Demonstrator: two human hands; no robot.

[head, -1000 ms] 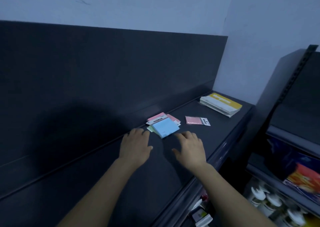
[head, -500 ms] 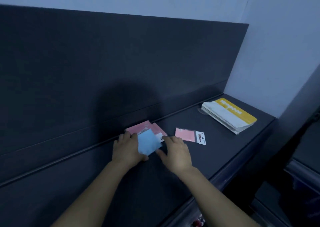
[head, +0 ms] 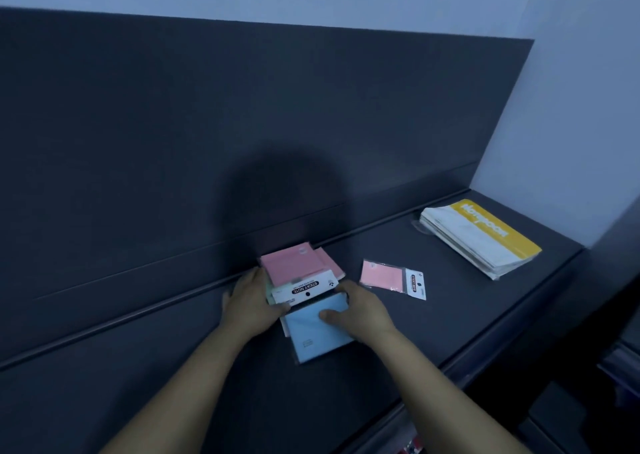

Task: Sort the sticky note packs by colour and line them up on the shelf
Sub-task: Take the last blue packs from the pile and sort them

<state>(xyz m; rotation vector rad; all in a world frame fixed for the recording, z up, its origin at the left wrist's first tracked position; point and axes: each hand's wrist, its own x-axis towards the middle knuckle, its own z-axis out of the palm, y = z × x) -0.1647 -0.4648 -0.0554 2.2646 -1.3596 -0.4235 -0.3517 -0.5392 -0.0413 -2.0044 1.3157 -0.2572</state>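
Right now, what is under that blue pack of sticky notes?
Only a pale sliver of another pack peeks out at the blue pack's left edge, above the dark shelf. The rest is covered by the blue pack and the right hand gripping it.

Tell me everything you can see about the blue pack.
The blue pack is a flat, pale-blue square in clear wrap, a small printed mark near its front. It lies skewed on the shelf, its far edge at the pile that the left hand grips. The right hand pinches its right side, thumb on top.
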